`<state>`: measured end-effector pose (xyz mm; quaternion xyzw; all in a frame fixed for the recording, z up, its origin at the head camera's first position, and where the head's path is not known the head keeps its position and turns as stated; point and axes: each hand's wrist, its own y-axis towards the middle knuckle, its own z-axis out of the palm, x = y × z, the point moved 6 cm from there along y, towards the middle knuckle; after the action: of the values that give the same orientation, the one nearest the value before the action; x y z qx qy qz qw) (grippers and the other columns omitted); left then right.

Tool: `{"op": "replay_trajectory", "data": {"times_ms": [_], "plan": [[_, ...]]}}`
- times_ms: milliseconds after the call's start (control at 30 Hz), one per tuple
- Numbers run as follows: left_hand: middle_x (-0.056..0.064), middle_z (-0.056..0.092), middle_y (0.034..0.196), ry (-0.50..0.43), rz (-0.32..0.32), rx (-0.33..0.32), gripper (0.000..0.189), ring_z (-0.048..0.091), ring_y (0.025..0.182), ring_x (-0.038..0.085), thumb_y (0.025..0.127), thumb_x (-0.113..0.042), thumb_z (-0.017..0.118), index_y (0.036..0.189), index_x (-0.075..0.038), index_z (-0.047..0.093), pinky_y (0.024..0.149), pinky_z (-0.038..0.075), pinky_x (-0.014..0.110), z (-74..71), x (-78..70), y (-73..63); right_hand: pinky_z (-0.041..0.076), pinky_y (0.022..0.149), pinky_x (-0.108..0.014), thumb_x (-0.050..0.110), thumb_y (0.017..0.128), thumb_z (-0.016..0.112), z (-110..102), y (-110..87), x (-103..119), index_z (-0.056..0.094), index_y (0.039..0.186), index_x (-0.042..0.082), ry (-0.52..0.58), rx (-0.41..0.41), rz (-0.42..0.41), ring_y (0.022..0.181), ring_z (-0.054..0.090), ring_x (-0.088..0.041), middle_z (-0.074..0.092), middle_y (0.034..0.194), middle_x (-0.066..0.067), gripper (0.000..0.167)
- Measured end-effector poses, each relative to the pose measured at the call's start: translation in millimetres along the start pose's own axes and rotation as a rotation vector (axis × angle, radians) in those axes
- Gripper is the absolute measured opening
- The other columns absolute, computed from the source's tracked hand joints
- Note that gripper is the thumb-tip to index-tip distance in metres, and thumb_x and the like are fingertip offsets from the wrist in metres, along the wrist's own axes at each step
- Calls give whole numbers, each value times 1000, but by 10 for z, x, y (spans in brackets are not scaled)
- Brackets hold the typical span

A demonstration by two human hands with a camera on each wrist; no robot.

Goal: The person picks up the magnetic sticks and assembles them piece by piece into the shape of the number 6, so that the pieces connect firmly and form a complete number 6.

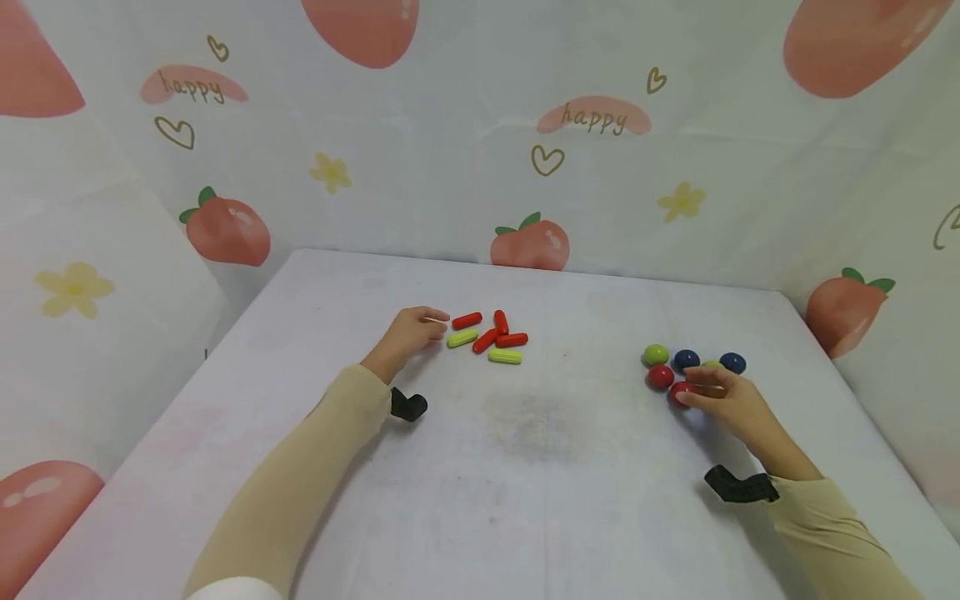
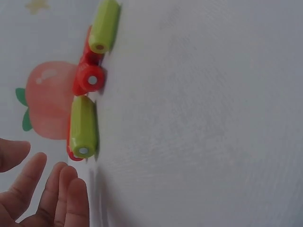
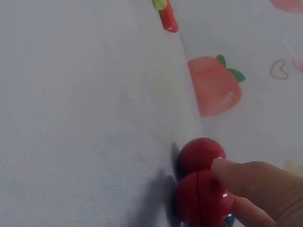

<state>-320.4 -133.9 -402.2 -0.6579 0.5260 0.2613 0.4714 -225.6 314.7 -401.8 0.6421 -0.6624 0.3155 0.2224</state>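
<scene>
My left hand (image 1: 411,335) is held beside a group of short rounded sticks, its fingers loosely extended and apart from them. Nearest it are a red stick (image 1: 467,321) and a yellow-green stick (image 1: 462,338); in the left wrist view a yellow-green stick (image 2: 83,127) lies just beyond the fingertips (image 2: 77,189). Over on the right, my right hand (image 1: 731,406) has its thumb and fingers around a red ball (image 1: 679,394). The right wrist view shows the thumb (image 3: 236,175) against this red ball (image 3: 201,201), with another red ball (image 3: 202,153) touching it.
More red sticks (image 1: 512,340) and a yellow-green stick (image 1: 505,357) lie left of the table's middle. A green ball (image 1: 656,355), blue balls (image 1: 732,362) and a partly hidden green one cluster by the right hand. A patterned cloth (image 1: 450,167) hangs behind the white table (image 1: 480,500).
</scene>
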Motion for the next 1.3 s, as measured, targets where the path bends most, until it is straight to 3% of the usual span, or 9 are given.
{"op": "replay_trajectory", "data": {"times_ms": [33,100,267,633,967,1300], "plan": [[8,56,122,3,-7,7,30,55,103,21,93,-20,55,122,-14,59,94,48,30,11,2,14,46,94,-54,37,87,64,10,4,-9,46,130,-3,-2,9,6,118,51,-39,46,132,-28,61],[8,56,119,19,-18,19,30,54,99,21,91,-20,58,120,-13,59,90,49,28,34,12,46,45,94,-55,37,87,64,18,9,-21,45,131,-3,-4,20,6,121,47,-45,46,132,-29,62],[7,59,116,69,-36,30,31,55,92,20,86,-18,66,116,-12,61,82,48,25,71,43,107,47,93,-52,36,86,66,27,17,-24,45,131,-4,-19,31,-2,120,47,-45,48,130,-29,63],[6,58,120,245,-61,28,34,55,97,21,80,-20,72,112,-13,62,87,47,31,123,-12,111,44,95,-57,40,84,67,39,35,-56,48,126,-5,-33,47,29,119,47,-46,49,128,-30,64],[7,59,113,263,-74,-13,29,54,95,20,78,-17,74,105,-14,65,79,47,27,137,17,136,43,97,-57,42,83,67,50,60,-87,47,127,-6,-45,76,40,120,46,-47,47,129,-32,68],[4,60,114,265,-73,-22,24,50,101,20,78,-17,75,101,-13,69,85,46,28,116,8,128,44,96,-55,44,83,66,52,63,-96,45,129,-5,-50,102,53,119,46,-46,46,130,-32,70]]}}
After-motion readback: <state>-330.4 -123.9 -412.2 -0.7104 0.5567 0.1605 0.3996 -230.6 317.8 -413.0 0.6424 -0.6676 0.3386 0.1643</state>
